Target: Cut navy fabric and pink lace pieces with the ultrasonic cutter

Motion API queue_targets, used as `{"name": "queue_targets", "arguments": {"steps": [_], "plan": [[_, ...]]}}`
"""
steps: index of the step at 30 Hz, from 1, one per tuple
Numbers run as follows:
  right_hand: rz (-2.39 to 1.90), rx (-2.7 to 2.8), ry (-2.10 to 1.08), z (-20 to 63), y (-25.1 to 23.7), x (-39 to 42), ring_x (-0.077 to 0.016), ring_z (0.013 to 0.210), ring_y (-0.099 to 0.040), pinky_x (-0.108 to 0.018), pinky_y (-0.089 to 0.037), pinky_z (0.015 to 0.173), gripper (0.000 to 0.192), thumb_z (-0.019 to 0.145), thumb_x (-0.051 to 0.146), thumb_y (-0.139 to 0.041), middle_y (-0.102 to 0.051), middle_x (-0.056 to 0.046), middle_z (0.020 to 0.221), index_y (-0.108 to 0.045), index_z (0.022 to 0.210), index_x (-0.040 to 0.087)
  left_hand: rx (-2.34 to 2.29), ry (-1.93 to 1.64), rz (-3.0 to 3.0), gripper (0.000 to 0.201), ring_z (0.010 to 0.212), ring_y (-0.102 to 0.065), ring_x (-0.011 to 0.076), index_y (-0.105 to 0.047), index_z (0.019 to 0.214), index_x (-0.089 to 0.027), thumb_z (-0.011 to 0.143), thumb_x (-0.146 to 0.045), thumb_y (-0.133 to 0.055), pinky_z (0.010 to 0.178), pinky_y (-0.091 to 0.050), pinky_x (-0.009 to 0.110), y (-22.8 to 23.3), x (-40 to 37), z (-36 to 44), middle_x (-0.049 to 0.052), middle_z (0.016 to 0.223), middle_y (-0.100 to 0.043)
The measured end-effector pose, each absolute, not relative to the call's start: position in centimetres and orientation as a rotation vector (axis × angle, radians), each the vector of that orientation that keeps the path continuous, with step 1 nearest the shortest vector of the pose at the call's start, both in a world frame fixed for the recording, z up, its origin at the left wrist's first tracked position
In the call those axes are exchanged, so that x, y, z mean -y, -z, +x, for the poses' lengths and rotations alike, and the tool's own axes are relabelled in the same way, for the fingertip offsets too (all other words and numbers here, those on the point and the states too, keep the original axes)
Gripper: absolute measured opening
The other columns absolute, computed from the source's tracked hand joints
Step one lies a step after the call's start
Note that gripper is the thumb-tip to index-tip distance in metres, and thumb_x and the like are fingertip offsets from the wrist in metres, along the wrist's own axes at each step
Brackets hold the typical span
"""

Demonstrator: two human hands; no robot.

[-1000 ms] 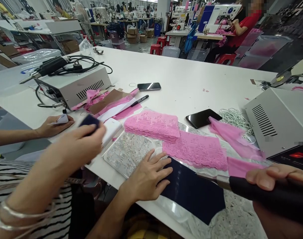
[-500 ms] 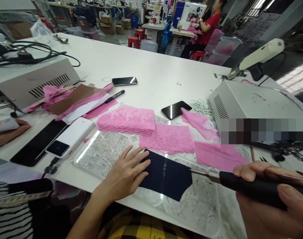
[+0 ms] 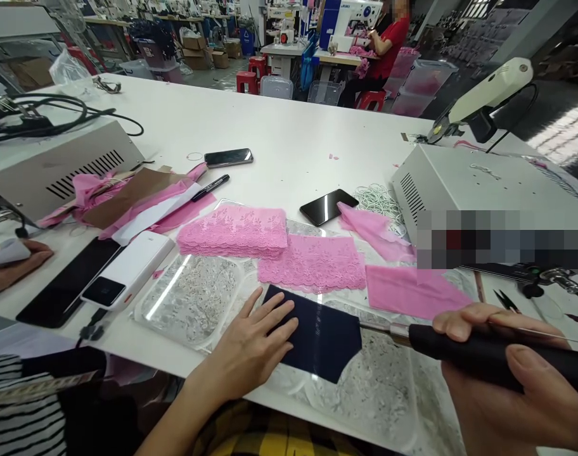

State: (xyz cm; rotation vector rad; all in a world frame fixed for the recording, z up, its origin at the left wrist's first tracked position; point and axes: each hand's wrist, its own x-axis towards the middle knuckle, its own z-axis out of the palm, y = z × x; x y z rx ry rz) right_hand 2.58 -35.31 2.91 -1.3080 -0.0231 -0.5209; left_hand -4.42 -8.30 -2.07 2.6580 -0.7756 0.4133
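A dark blue cloth (image 3: pixel 324 345) lay on a marbled board (image 3: pixel 384 405) under a person's left hand (image 3: pixel 255 339), its grip spread flat. Right of the cloth, the right hand (image 3: pixel 502 373) had its grip wrapped around a black-handled tool (image 3: pixel 426 339), metal tip at the cloth's edge. Pink lace (image 3: pixel 312 261) lay just beyond the cloth; a white power bank (image 3: pixel 144 256) lay to its left.

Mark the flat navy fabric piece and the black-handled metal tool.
Flat navy fabric piece (image 3: pixel 326 342): head view, middle of its uncovered surface.
Black-handled metal tool (image 3: pixel 474 356): head view, on its handle.
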Motion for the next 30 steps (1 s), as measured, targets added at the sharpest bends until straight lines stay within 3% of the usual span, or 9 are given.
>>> {"name": "queue_targets", "arguments": {"steps": [16, 30], "plan": [[-1.332, 0.036, 0.543, 2.68, -2.78, 35.22, -0.0139, 0.047, -0.046, -0.033, -0.041, 0.046, 0.019, 0.054, 0.026, -0.051, -0.056, 0.002, 0.065, -0.062, 0.070, 0.024, 0.755, -0.392, 2.667, 0.026, 0.129, -0.052, 0.0276, -0.062, 0.118, -0.019, 0.095, -0.024, -0.050, 0.112, -0.036, 0.056, 2.07, 8.08, -4.29, 0.008, 0.131, -0.061], [-1.336, -0.071, 0.598, 3.20, -3.26, 34.70, -0.0154, 0.041, -0.043, -0.035, -0.036, 0.040, 0.017, 0.044, 0.026, -0.049, -0.053, 0.000, 0.056, -0.059, 0.057, 0.022, 0.726, -0.360, 2.696, 0.027, 0.130, -0.051, 0.0277, -0.062, 0.119, -0.019, 0.095, -0.024, -0.050, 0.113, -0.035, 0.056, 1.98, 7.86, -4.11, 0.008, 0.132, -0.060]]}}
